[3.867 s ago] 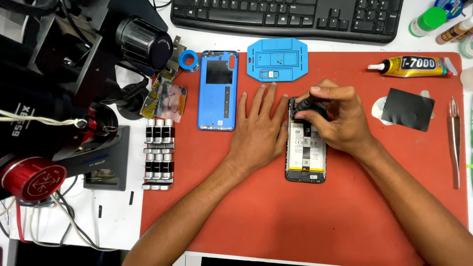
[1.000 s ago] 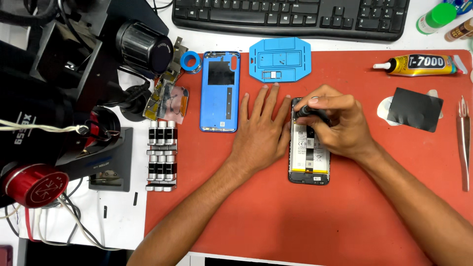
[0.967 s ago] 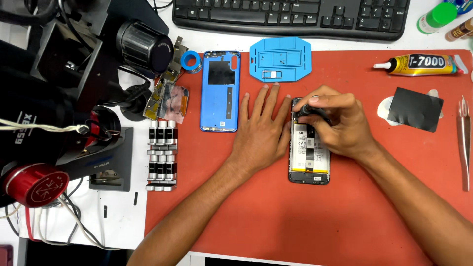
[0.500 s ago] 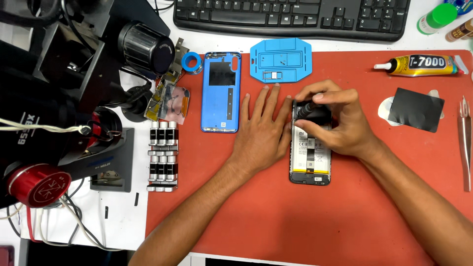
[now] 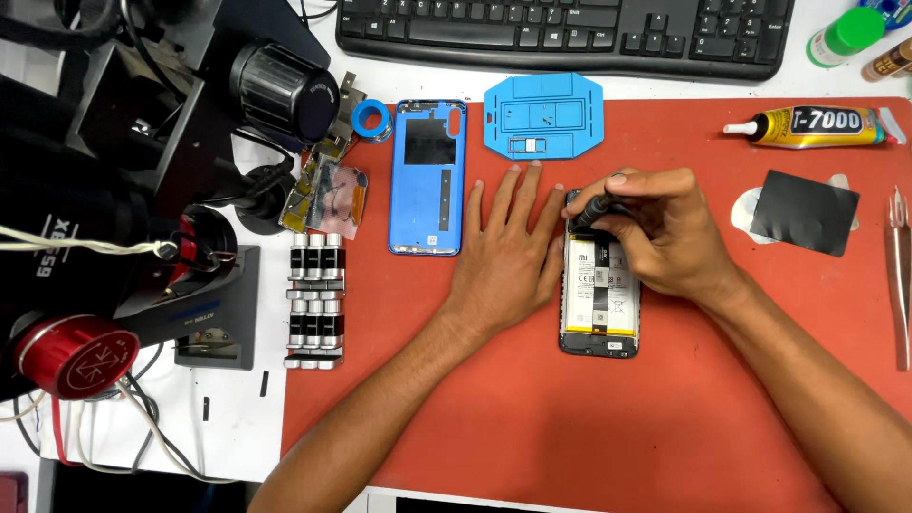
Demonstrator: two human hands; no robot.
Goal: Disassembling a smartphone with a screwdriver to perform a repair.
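Head view, opened phone (image 5: 600,304) on red mat (image 5: 570,427), left hand (image 5: 508,256) flat beside it, right hand (image 5: 655,233) grip clamped on black screwdriver (image 5: 591,211) over its top.

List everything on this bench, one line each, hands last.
Opened phone: 1, black with white battery, centre of mat.
Back cover: 1, blue, left of hands.
Mat: 1, red, covering desk.
Fixture plate: 1, blue, top of mat.
Glue tube: 1, yellow, top right.
Keyboard: 1, black, top edge.
Microscope: 1, black, left.
Left hand: flat beside phone.
Right hand: holding dark tool on phone.
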